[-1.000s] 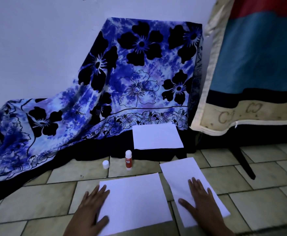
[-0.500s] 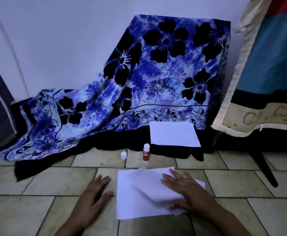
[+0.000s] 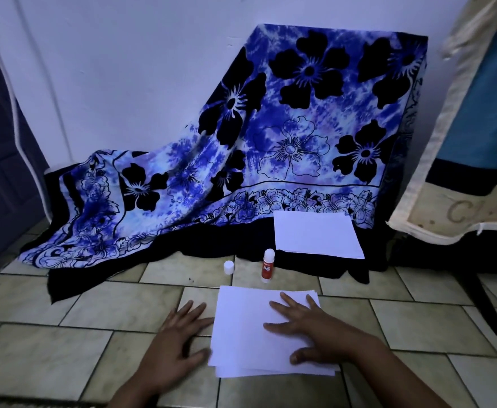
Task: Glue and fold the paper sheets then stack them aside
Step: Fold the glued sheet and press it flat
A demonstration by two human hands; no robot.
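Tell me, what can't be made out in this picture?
Head view only.
The lower sheet: mostly hidden under the top sheet and right hand; any glue between them unseen.
The glue stick label: too small to read.
Whatever the floral cloth drapes over: fully covered.

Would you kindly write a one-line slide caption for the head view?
Right hand presses paper sheets on the tiled floor, left hand beside them; glue stick stands beyond.

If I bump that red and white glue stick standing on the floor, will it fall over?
Probably: the red and white glue stick stands upright, tall and narrow, so it likely tips easily. Being round, it would probably roll on the tiled floor.
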